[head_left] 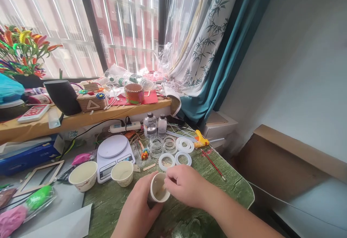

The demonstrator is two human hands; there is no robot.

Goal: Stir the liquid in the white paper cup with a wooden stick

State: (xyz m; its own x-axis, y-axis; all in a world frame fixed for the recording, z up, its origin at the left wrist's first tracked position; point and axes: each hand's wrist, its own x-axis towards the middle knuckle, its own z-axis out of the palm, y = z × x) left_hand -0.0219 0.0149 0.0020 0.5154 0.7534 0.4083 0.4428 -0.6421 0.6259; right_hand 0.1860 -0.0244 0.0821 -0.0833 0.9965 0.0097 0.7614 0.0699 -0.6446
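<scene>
My left hand is wrapped round a small white paper cup, tilted so its mouth faces me. My right hand pinches a thin wooden stick that reaches into the cup. Both hands are over the green mottled table mat near its front edge. Just beyond the cup lie several white ring moulds and clear round rings.
Two more paper cups and a white kitchen scale stand to the left. Two small bottles, a yellow glue gun and red sticks lie behind. A cluttered wooden sill runs along the window. A cardboard box stands at the right.
</scene>
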